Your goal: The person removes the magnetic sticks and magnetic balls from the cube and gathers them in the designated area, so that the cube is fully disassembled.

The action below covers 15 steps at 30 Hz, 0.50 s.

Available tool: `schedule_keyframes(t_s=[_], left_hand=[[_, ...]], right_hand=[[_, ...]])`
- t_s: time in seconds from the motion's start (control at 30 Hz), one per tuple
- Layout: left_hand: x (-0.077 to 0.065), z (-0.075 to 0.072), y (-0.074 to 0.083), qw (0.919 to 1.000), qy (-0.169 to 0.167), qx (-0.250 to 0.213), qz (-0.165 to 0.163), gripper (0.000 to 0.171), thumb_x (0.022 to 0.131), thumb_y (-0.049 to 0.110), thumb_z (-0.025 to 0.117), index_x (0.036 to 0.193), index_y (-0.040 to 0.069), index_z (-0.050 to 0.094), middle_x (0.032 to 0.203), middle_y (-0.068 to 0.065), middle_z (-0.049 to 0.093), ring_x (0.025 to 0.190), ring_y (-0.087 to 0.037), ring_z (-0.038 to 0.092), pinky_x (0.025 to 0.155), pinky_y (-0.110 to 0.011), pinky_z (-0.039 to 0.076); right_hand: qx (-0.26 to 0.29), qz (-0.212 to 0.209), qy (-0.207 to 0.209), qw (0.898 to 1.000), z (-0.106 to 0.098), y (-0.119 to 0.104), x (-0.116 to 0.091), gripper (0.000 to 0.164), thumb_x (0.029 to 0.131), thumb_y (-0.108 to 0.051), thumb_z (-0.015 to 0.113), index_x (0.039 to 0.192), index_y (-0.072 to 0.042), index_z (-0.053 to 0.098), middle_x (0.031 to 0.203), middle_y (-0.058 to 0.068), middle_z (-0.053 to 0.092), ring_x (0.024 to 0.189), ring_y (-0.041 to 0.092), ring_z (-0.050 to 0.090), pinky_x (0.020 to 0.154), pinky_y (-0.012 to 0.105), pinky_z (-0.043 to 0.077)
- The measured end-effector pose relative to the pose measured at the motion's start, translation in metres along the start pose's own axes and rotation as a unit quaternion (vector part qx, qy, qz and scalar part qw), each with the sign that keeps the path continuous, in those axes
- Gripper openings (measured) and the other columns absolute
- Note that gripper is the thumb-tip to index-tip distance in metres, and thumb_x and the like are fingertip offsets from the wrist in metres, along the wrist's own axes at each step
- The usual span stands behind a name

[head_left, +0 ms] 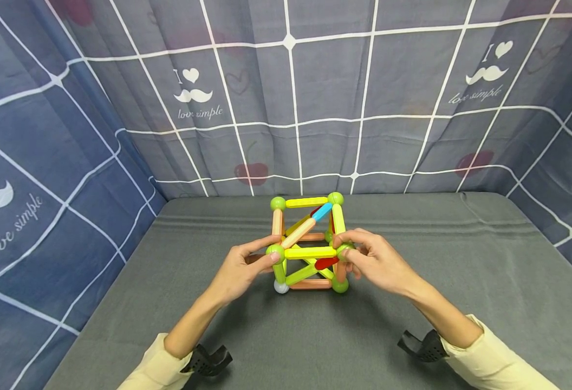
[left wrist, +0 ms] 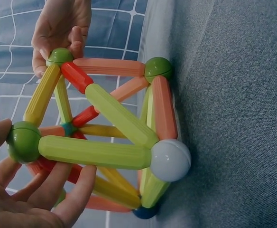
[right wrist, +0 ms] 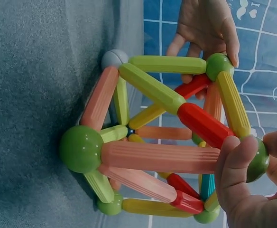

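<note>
A box-shaped frame of sticks and balls stands on the grey cloth, with diagonal sticks across its sides. My left hand [head_left: 237,271] pinches the near left top green ball [left wrist: 24,141] between thumb and fingers, its other fingers reaching behind the stick below. At the near right top corner, my right hand [head_left: 383,264] grips another green ball [right wrist: 258,160]. A yellow stick [head_left: 310,253] joins these two balls. Below the left hand sits a grey-white ball [left wrist: 170,159] at the bottom corner. A blue-and-orange diagonal [head_left: 322,212] crosses the top.
Grey cloth [head_left: 208,227] covers the table around the frame. Behind and at both sides hangs a blue-grey checked curtain [head_left: 325,86] with white lines. Black straps [head_left: 210,362] sit at the cream sleeves [head_left: 159,365].
</note>
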<state>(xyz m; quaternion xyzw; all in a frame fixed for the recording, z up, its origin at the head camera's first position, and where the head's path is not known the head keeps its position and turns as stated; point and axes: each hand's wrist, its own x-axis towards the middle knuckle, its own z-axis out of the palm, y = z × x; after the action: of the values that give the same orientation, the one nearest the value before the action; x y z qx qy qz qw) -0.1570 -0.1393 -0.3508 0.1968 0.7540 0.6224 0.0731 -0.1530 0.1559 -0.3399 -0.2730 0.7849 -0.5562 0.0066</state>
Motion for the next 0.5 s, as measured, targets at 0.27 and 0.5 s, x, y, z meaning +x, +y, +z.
schedule_keyframes(t_s=[0.27,0.5], left_hand=[[0.0022,0.0035,0.0011,0.9999,0.004,-0.008,-0.006,0.044,0.095,0.014,0.068,0.138,0.006,0.058,0.135,-0.016,0.057,0.108,-0.027,0.066,0.088,-0.043,0.055],[0.0015,0.0035,0.0006,0.9999,0.013,-0.009,0.001,0.043,0.095,0.011,0.067,0.137,0.004,0.059,0.135,-0.018,0.057,0.109,-0.032,0.065,0.086,-0.043,0.056]], right_hand=[[0.043,0.006,0.066,0.997,0.0057,-0.0012,-0.0052,0.019,0.096,0.003,0.053,0.107,-0.004,0.066,0.099,0.015,0.057,0.052,0.03,0.057,0.051,0.034,0.052],[0.065,-0.021,0.058,0.996,0.0094,-0.0029,-0.0065,0.022,0.096,0.007,0.047,0.107,0.0,0.065,0.098,0.017,0.055,0.051,0.029,0.055,0.052,0.032,0.052]])
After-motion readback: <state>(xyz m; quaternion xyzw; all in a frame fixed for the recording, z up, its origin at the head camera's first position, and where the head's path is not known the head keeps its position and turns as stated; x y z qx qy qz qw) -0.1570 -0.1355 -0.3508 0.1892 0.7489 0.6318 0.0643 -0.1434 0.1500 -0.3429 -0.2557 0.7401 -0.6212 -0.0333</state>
